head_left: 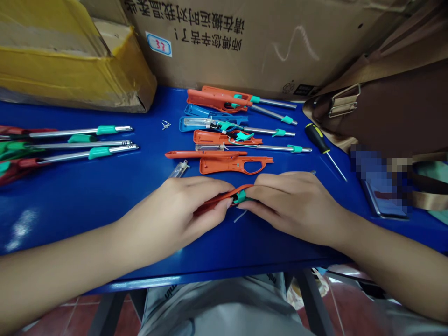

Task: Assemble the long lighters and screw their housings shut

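My left hand point(191, 205) and my right hand point(297, 203) meet above the front of the blue table, both closed on one orange utility lighter point(241, 187). A green trigger point(240, 198) shows in the gap between my fingers, and a thin pale tube point(241, 216) pokes out below. My hands cover most of this lighter. Just behind my left hand lies a clear fuel tank point(179, 169). Beyond my hands are two orange casing halves point(236, 165). Farther back, opened orange and blue lighters point(213, 122) lie with metal tubes pointing right.
Several lighters point(84, 144) lie at the left. Small screws point(165, 124) sit near the back. A black-yellow screwdriver point(325, 149), a phone point(385, 191) and a brown bag point(395, 107) are at the right. Cardboard boxes point(224, 60) line the back edge.
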A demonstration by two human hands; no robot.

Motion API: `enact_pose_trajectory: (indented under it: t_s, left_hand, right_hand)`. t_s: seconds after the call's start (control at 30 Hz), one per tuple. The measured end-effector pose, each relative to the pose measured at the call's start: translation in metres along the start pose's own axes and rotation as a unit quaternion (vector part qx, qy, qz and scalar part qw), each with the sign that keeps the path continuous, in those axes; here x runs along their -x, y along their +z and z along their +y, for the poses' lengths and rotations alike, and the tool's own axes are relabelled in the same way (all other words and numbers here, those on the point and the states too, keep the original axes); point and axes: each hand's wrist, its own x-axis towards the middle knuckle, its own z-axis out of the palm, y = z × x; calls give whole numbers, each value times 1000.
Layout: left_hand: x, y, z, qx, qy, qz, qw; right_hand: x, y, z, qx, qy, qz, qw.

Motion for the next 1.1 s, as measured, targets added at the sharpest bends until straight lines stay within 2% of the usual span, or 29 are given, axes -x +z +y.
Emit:
enact_pose_trajectory:
  t_s: [0.17, 0.37, 0.63, 0.8, 0.93, 1.1]
  left_hand:
    - [-1, -4, 0, 1, -24, -10, 1000]
    - [-3, -7, 2, -22, -7, 16, 1000]
    - [-1, -2, -3, -1, -41, -6, 999]
    - [-3, 0, -4, 10, -44, -2, 999]
    - [-2, -1, -5, -30, -23, -10, 999]
    - [-1, -3, -11, -133, 17, -14, 991]
  right_hand:
    - [1, -6, 3, -28, 31, 0, 999]
    - [-3, -12, 8, -88, 93, 35, 991]
    - [-4, 0, 8, -106, 59, -10, 993]
    - [-4, 3, 6, -101, 72, -28, 992]
    - [-5, 0, 7, -124, 86, -28, 988]
    - [-4, -17, 17, -127, 115, -11, 985]
